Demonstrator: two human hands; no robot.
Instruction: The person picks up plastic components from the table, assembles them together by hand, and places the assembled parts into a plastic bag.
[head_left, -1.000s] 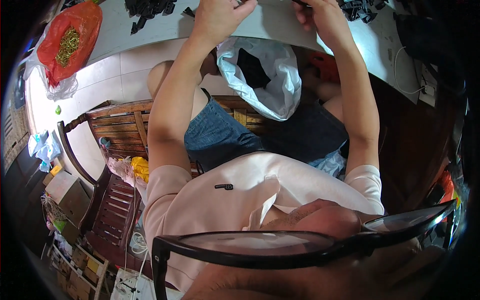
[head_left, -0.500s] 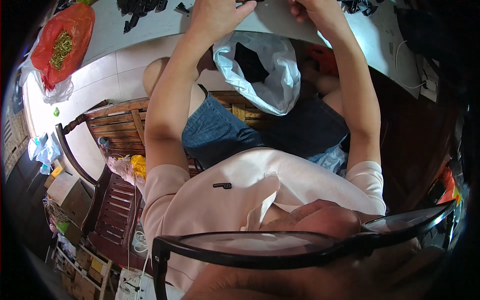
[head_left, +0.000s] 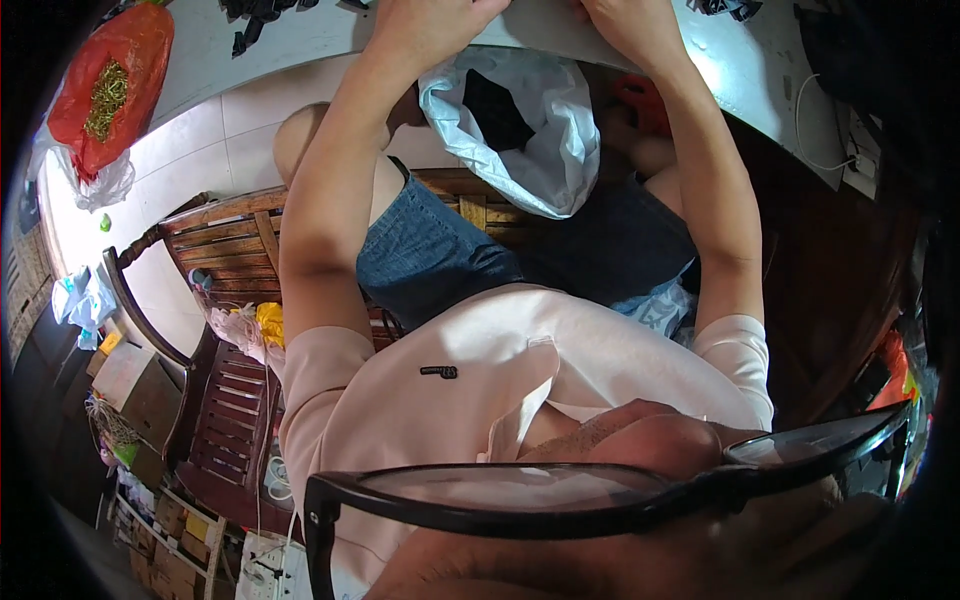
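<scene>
At the top edge of the head view, my left hand point(head_left: 432, 28) and my right hand point(head_left: 634, 24) rest over the pale table point(head_left: 320, 38), a gap between them. Most of the fingers fall outside the picture, so what they hold, if anything, is hidden. Left of my left hand lies a heap of small black parts point(head_left: 258, 18). More black parts point(head_left: 728, 8) lie right of my right hand. Below the table edge, an opened white bag point(head_left: 575, 135) hangs between my knees with a black piece point(head_left: 495, 110) inside.
At the table's left end sits a red plastic bag point(head_left: 143, 62) of small gold-coloured pieces point(head_left: 106, 100). A white cable point(head_left: 800, 112) runs to a socket box point(head_left: 862, 155) at the right. I sit on a slatted wooden bench point(head_left: 225, 245); cardboard boxes point(head_left: 135, 385) stand at the left.
The table, bags and hands all sit slightly higher and further left in the view. Both hands are more cut off by the top edge, and the dark item between them is out of sight.
</scene>
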